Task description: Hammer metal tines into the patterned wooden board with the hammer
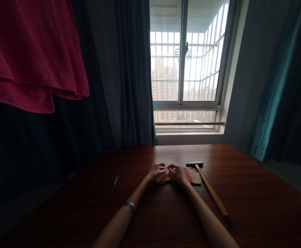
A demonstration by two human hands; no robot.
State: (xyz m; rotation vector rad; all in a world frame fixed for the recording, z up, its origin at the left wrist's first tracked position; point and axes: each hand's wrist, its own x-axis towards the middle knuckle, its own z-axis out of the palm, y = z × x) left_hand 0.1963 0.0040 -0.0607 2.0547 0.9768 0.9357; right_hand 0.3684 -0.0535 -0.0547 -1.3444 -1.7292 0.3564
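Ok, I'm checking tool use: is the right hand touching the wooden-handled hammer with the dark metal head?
Apart: the head view shows a tan and red patterned piece between right hand and hammer.

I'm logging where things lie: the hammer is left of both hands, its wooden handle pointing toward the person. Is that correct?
Wrong side: the head view shows the hammer to the right of the left hand and right hand, its wooden handle pointing toward the person.

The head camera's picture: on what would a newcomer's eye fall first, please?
Probably the bright window at upper right of centre, then the pink cloth hanging at upper left. Below, the left hand and right hand are close together at a patterned board, beside a hammer.
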